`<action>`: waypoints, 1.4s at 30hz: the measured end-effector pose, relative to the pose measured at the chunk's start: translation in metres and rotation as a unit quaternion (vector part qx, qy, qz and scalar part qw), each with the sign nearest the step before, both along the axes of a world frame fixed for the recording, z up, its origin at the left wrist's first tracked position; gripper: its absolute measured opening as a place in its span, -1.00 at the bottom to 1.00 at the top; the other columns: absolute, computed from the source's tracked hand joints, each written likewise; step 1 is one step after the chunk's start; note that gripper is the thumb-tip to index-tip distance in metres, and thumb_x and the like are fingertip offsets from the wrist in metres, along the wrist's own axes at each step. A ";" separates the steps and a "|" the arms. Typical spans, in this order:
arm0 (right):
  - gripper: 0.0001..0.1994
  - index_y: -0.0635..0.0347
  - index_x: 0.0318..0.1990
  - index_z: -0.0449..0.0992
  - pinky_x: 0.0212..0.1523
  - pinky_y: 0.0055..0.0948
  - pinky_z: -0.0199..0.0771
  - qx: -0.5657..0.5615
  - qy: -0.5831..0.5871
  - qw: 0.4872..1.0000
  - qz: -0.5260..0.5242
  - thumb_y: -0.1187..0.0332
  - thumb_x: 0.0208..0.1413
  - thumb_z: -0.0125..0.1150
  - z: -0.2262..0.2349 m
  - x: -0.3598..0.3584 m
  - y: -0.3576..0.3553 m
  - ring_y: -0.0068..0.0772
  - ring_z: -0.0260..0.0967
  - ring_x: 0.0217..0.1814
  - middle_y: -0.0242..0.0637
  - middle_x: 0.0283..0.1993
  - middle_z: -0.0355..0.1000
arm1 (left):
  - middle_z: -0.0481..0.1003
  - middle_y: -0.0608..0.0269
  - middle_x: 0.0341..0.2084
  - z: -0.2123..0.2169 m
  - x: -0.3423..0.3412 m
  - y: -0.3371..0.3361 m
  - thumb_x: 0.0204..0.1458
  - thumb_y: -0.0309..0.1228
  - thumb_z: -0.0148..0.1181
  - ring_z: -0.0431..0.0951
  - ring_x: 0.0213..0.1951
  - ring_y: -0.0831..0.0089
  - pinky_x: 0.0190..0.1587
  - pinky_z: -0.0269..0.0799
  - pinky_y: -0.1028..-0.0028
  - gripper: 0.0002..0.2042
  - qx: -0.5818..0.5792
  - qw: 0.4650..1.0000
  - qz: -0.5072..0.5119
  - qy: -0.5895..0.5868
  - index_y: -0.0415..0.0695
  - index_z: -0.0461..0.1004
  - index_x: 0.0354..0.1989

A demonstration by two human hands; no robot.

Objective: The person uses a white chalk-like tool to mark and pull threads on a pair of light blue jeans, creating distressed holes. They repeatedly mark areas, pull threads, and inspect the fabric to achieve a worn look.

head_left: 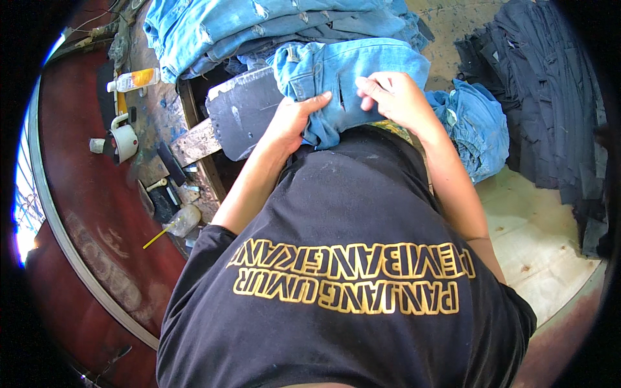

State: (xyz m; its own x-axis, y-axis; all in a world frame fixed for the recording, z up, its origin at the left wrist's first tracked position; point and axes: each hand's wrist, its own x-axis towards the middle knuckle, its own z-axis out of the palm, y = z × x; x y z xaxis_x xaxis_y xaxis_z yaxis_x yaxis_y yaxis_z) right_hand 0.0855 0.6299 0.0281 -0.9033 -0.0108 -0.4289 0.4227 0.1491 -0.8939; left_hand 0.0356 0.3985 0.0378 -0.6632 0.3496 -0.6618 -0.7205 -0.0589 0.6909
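Light blue denim jeans [381,55] lie in front of me, partly over the end of a dark, worn board [242,110]. A narrow dark slit shows in the cloth between my hands. My left hand [297,119] grips the jeans by the waistband side, thumb on top and the other fingers hidden. Above the denim, just right of the slit, my right hand [394,97] is closed with thumb and fingers curled together. Whatever it may pinch is too small to make out.
A tall stack of blue jeans [272,26] rises behind. To the right sit a bundled blue denim piece [475,129] and a heap of dark garments [550,90]. At left are a bottle [136,79], a white mug-like container [123,142] and a plastic bag with a yellow straw [184,221].
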 end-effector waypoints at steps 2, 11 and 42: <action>-0.66 0.26 -0.12 0.66 -0.65 -0.55 0.10 -0.120 -0.045 0.991 -0.046 0.10 0.34 0.33 0.008 0.001 -0.013 -0.73 0.17 -0.60 -0.44 -0.39 0.56 | 0.65 0.12 0.02 -0.002 -0.001 0.002 0.19 -0.51 0.37 0.66 0.00 0.28 0.13 0.59 0.23 -0.62 0.014 1.000 0.001 -0.005 -0.27 0.55 0.18; -0.71 0.32 -0.07 0.61 -0.55 -0.57 0.27 -0.187 -0.086 0.966 -0.157 0.24 0.28 0.39 0.000 0.004 -0.051 -0.67 0.29 -0.52 -0.39 -0.38 0.48 | 0.64 0.10 0.07 -0.007 0.011 0.005 0.19 -0.53 0.35 0.63 0.07 0.28 0.16 0.54 0.25 -0.60 -0.048 0.989 0.078 0.118 -0.29 0.54 0.20; -0.78 0.16 -0.22 0.57 -0.65 -0.62 -0.03 -0.134 -0.015 0.990 -0.047 0.20 0.37 0.28 -0.019 -0.001 -0.048 -0.76 0.07 -0.66 -0.44 -0.41 0.44 | 0.61 0.09 0.01 -0.014 0.009 0.012 0.12 -0.52 0.32 0.62 0.02 0.25 0.15 0.52 0.26 -0.57 -0.030 0.992 0.094 0.080 -0.30 0.50 0.18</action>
